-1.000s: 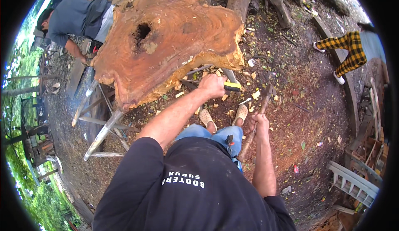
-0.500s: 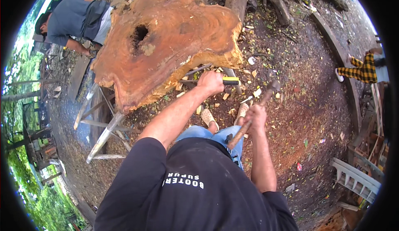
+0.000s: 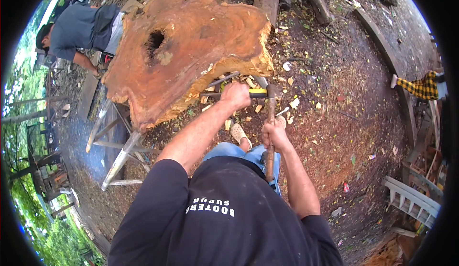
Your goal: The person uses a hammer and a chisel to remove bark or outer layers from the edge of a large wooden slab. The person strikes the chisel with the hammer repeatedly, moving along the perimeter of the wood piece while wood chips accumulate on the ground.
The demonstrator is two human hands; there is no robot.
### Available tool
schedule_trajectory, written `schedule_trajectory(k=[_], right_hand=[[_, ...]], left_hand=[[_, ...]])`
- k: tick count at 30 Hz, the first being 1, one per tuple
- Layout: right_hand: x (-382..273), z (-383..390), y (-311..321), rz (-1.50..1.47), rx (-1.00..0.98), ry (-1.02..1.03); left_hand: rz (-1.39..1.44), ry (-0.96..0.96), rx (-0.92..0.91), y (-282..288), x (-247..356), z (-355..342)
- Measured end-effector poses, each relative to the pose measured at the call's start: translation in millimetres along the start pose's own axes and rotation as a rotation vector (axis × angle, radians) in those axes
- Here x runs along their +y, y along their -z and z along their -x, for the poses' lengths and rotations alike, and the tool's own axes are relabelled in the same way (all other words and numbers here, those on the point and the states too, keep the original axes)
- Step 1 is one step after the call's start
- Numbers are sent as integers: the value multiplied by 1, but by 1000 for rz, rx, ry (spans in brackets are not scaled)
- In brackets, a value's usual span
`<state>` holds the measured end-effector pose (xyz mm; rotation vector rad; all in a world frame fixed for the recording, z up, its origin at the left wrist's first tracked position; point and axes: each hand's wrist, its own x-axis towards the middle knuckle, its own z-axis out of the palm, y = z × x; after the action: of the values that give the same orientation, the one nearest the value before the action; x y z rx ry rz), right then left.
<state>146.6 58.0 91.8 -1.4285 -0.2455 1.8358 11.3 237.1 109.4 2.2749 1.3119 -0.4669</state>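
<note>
A broad, reddish-brown wood slab [image 3: 205,34] with a dark hole and a rough, paler edge lies raised in front of me. My left hand [image 3: 236,96] is closed around a chisel [image 3: 257,93] with a yellow and black handle. Its thin blade points left toward the slab's near edge; whether the tip touches wood I cannot tell. Wrapped round the wooden shaft of a hammer [image 3: 270,160], my right hand [image 3: 274,135] is lower and to the right. The hammer's head is at the butt of the chisel handle, seemingly against it.
Pale legs of a stand [image 3: 122,160] support the slab at the left. A co-worker [image 3: 81,31] bends beside its far left side. Another person in checked trousers [image 3: 420,86] is at the far right. Wood chips [image 3: 294,103] litter the ground, and a ladder-like frame [image 3: 412,202] lies lower right.
My right hand has swung the hammer leftward, bringing its head from out on the right to the chisel's butt. My left hand keeps its hold on the chisel.
</note>
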Motion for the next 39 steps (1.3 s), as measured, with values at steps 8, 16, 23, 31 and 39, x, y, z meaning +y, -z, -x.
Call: schedule_trajectory(k=[8, 16, 23, 31, 39], right_hand=[[-22, 2, 33, -296, 320, 281], [-18, -9, 13, 27, 109, 106], [-16, -21, 10, -176, 268, 190], [-26, -17, 31, -250, 272, 189], [0, -15, -3, 25, -24, 41]], left_hand=[[-31, 27, 5, 1, -4, -6], [-23, 49, 58, -2, -11, -7], [-11, 103, -42, 3, -2, -9], [-8, 137, -74, 1, -12, -4], [-7, 109, -21, -7, -15, 9]])
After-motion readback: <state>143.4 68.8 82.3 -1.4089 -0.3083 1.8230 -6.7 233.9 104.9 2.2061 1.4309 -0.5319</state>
